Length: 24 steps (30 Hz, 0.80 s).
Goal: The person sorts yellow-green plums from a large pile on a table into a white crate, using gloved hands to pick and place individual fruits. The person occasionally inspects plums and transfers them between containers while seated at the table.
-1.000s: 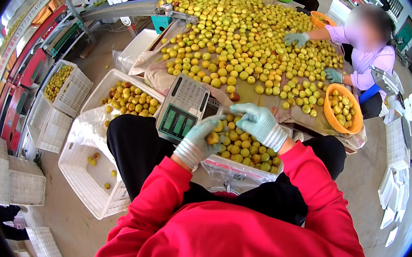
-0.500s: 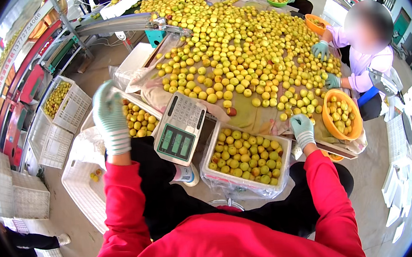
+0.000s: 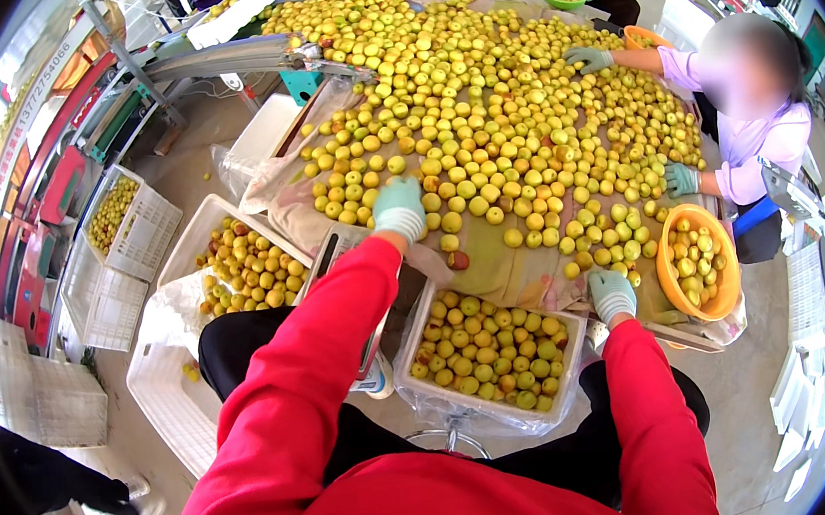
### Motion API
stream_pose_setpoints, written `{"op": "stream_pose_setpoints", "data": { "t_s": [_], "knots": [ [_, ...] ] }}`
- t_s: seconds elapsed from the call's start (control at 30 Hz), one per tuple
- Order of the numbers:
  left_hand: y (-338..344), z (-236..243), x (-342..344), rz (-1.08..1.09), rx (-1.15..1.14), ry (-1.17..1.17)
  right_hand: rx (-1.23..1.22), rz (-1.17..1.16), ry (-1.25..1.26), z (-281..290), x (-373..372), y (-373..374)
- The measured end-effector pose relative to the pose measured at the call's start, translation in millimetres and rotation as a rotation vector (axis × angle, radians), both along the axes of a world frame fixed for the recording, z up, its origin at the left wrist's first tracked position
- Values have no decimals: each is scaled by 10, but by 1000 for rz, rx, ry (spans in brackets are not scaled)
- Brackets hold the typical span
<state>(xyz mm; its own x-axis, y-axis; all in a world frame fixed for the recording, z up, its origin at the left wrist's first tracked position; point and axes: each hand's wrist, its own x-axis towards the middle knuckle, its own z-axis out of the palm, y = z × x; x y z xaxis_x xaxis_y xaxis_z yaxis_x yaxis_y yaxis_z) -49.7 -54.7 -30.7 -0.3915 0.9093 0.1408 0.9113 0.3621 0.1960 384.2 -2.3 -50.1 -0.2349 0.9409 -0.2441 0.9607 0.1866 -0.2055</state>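
Note:
In a striped, pale green glove, my left hand (image 3: 398, 207) reaches down onto yellow-green round fruit (image 3: 482, 155) spread over the cloth-covered table. Its fingers point away among the fruit, their tips hidden. My right hand (image 3: 611, 294), gloved alike, is at the table's near edge with fingers curled in. What it holds, if anything, does not show. Between my knees stands a white foam box (image 3: 573, 366) lined with clear plastic and full of such fruit. My left sleeve covers most of a grey scale (image 3: 336, 248).
An orange basin (image 3: 730, 279) of fruit sits right of my right hand. Across it a co-worker's gloved hands (image 3: 590, 60) handle fruit. At left are another fruit-filled white box (image 3: 279, 233), white crates (image 3: 142, 221) and a conveyor (image 3: 231, 57). Farther off, someone holds a green bowl (image 3: 564, 3).
My left hand has swung from above the left-hand box rightward onto the fruit, its arm now covering the scale. My right hand stays near the table edge. The co-worker's far hand has reached farther over the table.

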Motion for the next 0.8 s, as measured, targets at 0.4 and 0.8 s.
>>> {"op": "stream_pose_setpoints", "data": {
  "t_s": [0.4,0.8],
  "knots": [
    [564,-215,380,69,134,-355,-66,-149,-9,151,-40,-26],
    [158,-97,1421,-470,-88,149,-68,-181,3,124,-19,-30]
  ]
}}
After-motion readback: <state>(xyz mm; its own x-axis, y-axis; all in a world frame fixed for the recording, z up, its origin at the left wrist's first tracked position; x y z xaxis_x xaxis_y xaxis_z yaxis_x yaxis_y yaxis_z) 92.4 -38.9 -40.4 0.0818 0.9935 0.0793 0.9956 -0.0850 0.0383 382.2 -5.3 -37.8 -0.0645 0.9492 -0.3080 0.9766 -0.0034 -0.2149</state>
